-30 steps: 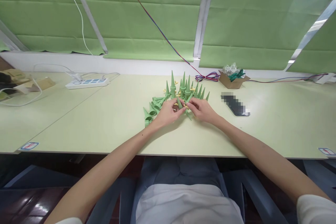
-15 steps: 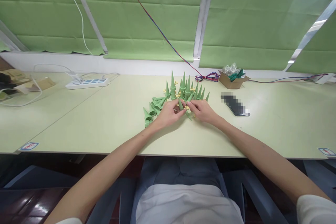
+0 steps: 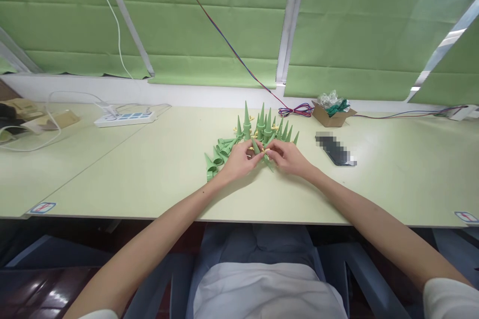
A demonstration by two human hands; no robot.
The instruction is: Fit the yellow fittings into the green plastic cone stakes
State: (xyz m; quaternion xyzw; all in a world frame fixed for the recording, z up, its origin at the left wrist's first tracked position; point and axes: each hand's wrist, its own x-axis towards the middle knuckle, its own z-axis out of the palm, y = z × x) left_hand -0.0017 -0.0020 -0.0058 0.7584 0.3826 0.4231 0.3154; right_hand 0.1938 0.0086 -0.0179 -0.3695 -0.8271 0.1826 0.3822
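My left hand (image 3: 242,160) is closed around a green plastic watering spike (image 3: 255,146), its pointed end slanting up and to the left. Thumb and fingers of my right hand (image 3: 286,156) pinch a small yellow valve piece (image 3: 265,151) beside that spike; the fingertips partly hide it. Behind my hands, several green spikes with yellow valves (image 3: 268,127) stand point up. To the left of my left hand lies a pile of loose green cones (image 3: 223,147), some with their wide hollow ends showing. Another green cone tip (image 3: 268,163) shows just below my fingers.
A phone-like black object (image 3: 336,149), partly blurred, lies to the right on the pale table (image 3: 149,174). Behind it sits a small cardboard box (image 3: 332,117) with plastic wrap and green material. Bundled red-blue wire (image 3: 297,109) rests nearby. A white power strip (image 3: 125,118) is at the back left.
The spike in my left hand has shifted slightly left. My right fingertips have moved a little at the yellow valve piece, which shows more clearly. The surrounding spikes stay put.
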